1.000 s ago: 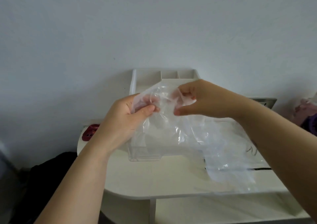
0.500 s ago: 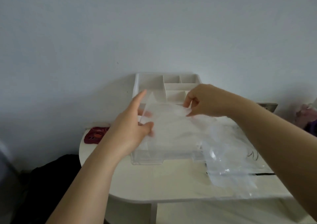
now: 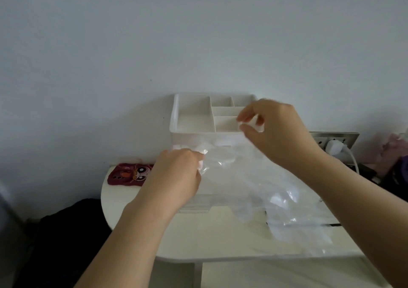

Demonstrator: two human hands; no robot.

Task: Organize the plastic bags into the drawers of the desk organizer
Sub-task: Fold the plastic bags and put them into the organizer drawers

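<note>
Above the open drawer (image 3: 194, 208), left hand (image 3: 176, 178) and right hand (image 3: 277, 132) — fingers curled — pinch the plastic bag (image 3: 234, 177) at its edge.

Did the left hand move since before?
Yes. The left hand dropped lower: before, it reached up beside the top tray of the white plastic desk organizer; now it grips the clear plastic bag below that tray.

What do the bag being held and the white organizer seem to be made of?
Bag: thin, clear plastic film with a glossy finish; it wrinkles, glints, and lets the table show through.
Organizer: probably rigid white plastic with a matte finish; its dividers are thin and straight, with no shine.
</note>
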